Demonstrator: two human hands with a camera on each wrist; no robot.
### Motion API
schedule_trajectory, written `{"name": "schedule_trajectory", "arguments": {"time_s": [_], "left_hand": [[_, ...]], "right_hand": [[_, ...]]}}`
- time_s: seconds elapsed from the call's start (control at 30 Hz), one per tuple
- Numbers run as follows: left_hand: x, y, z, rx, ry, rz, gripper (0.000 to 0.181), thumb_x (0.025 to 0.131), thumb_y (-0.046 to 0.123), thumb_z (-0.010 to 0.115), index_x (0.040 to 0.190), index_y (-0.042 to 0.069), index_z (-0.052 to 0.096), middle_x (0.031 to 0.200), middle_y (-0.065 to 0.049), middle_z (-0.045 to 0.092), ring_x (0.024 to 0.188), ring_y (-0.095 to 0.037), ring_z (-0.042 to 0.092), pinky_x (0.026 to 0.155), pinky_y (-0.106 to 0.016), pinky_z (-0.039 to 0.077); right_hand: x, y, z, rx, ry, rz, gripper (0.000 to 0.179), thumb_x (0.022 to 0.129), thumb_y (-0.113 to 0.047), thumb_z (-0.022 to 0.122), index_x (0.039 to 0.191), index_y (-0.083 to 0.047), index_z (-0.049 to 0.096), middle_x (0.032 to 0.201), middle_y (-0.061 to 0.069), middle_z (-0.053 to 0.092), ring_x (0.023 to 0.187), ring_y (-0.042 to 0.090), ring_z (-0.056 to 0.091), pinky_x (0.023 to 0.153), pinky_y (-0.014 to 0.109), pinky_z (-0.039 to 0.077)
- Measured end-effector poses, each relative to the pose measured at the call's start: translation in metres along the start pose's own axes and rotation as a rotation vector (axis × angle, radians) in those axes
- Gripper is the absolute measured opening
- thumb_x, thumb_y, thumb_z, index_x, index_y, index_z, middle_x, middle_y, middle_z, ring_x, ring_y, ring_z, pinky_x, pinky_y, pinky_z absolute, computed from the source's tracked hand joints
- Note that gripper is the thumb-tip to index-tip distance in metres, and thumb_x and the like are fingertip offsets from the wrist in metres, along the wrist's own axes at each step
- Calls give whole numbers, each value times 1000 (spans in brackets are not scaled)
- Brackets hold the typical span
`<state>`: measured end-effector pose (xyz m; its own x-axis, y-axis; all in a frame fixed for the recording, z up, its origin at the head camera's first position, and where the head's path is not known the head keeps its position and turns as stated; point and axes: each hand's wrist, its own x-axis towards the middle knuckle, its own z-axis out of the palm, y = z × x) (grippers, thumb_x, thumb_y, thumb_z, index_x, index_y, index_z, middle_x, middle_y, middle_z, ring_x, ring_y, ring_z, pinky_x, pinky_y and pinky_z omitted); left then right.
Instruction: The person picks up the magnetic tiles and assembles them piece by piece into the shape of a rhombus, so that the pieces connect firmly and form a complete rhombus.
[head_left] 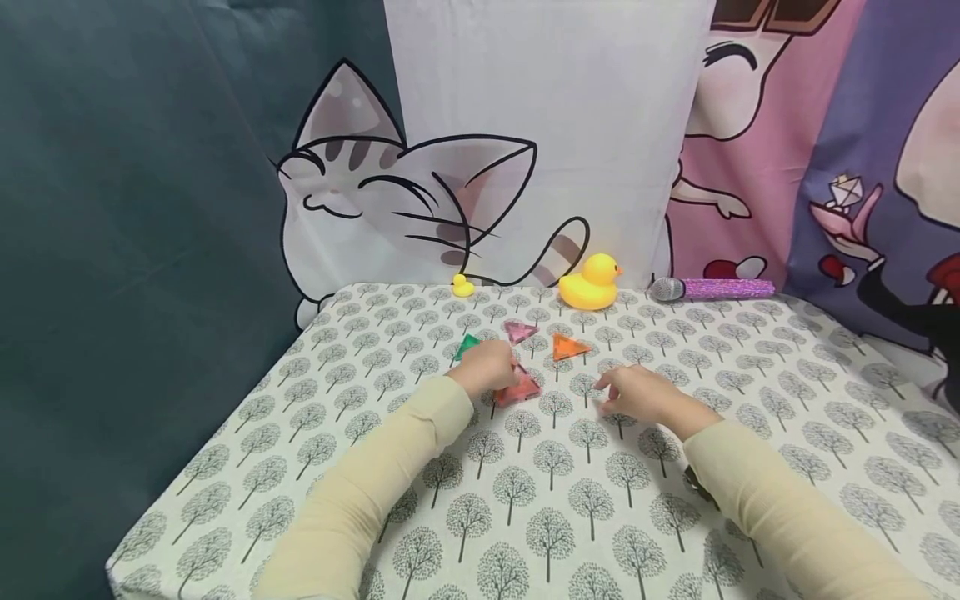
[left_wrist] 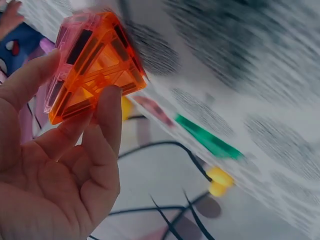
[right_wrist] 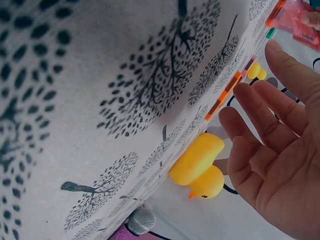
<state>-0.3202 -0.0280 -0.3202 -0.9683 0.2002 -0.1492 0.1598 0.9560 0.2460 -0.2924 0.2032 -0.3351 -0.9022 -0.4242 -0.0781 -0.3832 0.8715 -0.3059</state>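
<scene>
My left hand (head_left: 487,367) pinches a small assembly of see-through triangular magnetic tiles (left_wrist: 97,70), thumb on the pink side and fingertips on the orange face. It is close over the tablecloth, and its red-pink side (head_left: 519,388) shows in the head view. Beyond that hand lie a green triangular tile (head_left: 467,345), partly hidden by it, and a pink triangular tile (head_left: 520,331). An orange triangular tile (head_left: 570,347) lies flat between the two hands, farther back. My right hand (head_left: 636,393) hovers low over the cloth with fingers loosely bent, holding nothing.
A small yellow duck (head_left: 462,287), a larger yellow duck (head_left: 590,285) and a purple glittery microphone (head_left: 720,289) stand or lie along the back edge. The table wears a tree-print cloth (head_left: 551,500). A cartoon curtain (head_left: 555,108) hangs behind it. Something dark (head_left: 699,482) peeks out by the right sleeve.
</scene>
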Motion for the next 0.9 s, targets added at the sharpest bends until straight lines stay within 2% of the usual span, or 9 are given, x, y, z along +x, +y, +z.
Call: {"name": "schedule_trajectory", "arguments": {"time_s": [0.17,0.27,0.37,0.5,0.7,0.9], "left_hand": [[-5,-23,-10,30,-18,-49,10,73,15,64,67,11,56,64,0,56,52,-13,48,48,-24,40],[-7,-33,-16,92,-30,-92,6,70,8,63,69,10,57,71,-2,57,59,-15,51,52,-26,42],[-5,-42,-20,135,-38,-129,13,66,1,63,74,10,58,79,-4,56,67,-18,50,62,-31,43],[-2,-55,-23,167,-30,-138,21,69,-1,61,88,8,58,89,-6,56,72,-20,49,70,-36,41],[-1,-71,-29,131,3,-154,30,78,2,53,108,4,54,100,-11,56,73,-21,51,59,-32,43],[0,-75,-33,150,1,-171,32,81,7,52,113,7,52,101,-11,56,77,-21,51,57,-30,43]], "right_hand": [[0,1,0,-9,1,7,41,72,-23,69,107,-4,58,82,2,59,67,13,53,63,35,45],[0,0,0,-12,4,9,42,72,-23,69,107,-3,58,82,3,60,68,14,54,64,35,45],[0,-1,0,-15,4,7,43,72,-24,70,107,-2,58,82,3,60,69,15,54,65,36,45],[0,-1,0,-19,4,7,43,71,-25,70,106,-3,59,82,3,60,70,15,54,65,36,45],[0,1,1,-3,1,8,44,71,-26,70,107,-4,58,85,3,60,71,16,55,64,36,45],[-2,2,1,-10,1,-1,45,71,-27,70,107,-4,58,87,5,61,72,17,56,64,37,46]]}}
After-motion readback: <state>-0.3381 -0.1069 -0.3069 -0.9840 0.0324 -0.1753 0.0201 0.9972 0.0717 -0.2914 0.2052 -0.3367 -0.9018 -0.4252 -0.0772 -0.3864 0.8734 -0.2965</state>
